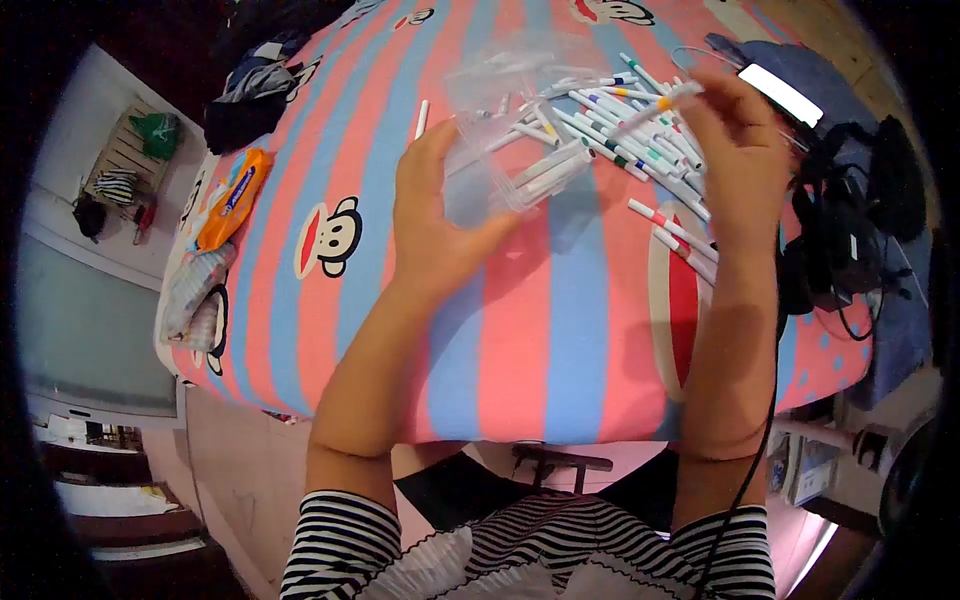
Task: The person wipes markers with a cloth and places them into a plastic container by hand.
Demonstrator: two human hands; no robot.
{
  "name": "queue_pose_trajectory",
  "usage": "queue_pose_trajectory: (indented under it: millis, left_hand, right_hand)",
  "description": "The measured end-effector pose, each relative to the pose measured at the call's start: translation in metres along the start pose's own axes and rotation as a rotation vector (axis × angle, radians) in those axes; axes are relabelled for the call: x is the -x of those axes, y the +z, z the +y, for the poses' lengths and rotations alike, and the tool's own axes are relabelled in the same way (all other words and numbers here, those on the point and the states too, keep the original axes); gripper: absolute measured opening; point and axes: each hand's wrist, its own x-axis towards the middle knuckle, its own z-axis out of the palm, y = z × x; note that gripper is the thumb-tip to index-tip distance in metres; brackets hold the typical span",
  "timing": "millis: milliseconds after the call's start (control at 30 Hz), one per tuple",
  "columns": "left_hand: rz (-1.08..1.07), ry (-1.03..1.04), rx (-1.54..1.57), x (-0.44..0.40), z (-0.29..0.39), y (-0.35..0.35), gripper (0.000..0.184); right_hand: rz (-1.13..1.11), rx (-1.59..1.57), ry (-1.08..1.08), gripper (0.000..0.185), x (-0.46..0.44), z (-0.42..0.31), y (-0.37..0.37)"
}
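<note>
My left hand (436,222) is wrapped round a clear plastic box (482,165), tilted above the bed, with its lid raised. A few white markers (553,170) lie inside, along the lower right side of the box. Between the fingers of my right hand (738,135) is a white marker with an orange band (655,108), pointing left toward the box. Under and beyond it, a loose pile of markers (650,150) with coloured bands spreads over the striped sheet. Several separate markers (665,225) lie nearer to me, beside my right forearm.
The pink and blue striped bedsheet (515,350) covers the surface before me. An orange packet (235,200) lies at the left edge, near dark clothes (250,105). To the right are a lit phone (780,95) and a black adapter (835,265) with cables.
</note>
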Motion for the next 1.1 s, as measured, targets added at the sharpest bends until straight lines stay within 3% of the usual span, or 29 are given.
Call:
queue_pose_trajectory:
  millis: [100,233,433,833,933,1100]
  left_hand:
    - [-0.001,-0.015,-0.009,0.000,0.001,0.000,0.090]
    - [-0.002,-0.045,0.010,0.001,0.001,-0.001,0.089]
    - [-0.021,-0.037,0.011,-0.003,0.006,-0.004,0.090]
    - [-0.031,-0.057,-0.003,-0.001,0.004,-0.002,0.091]
    - [-0.015,-0.015,0.003,-0.001,0.001,0.000,0.088]
    - [0.020,-0.084,0.003,-0.001,-0.002,0.000,0.085]
  right_hand:
    - [0.065,-0.360,0.123,0.026,-0.009,0.000,-0.015]
    - [-0.025,-0.756,0.180,0.029,-0.011,0.008,-0.021]
    - [-0.036,-0.862,0.222,0.029,-0.006,0.008,-0.012]
    - [-0.108,-1.251,0.675,0.014,-0.005,0.027,-0.007]
    - [-0.126,-1.257,0.652,0.016,-0.006,0.027,-0.007]
    - [0.085,-1.036,0.558,0.023,-0.011,0.022,-0.009]
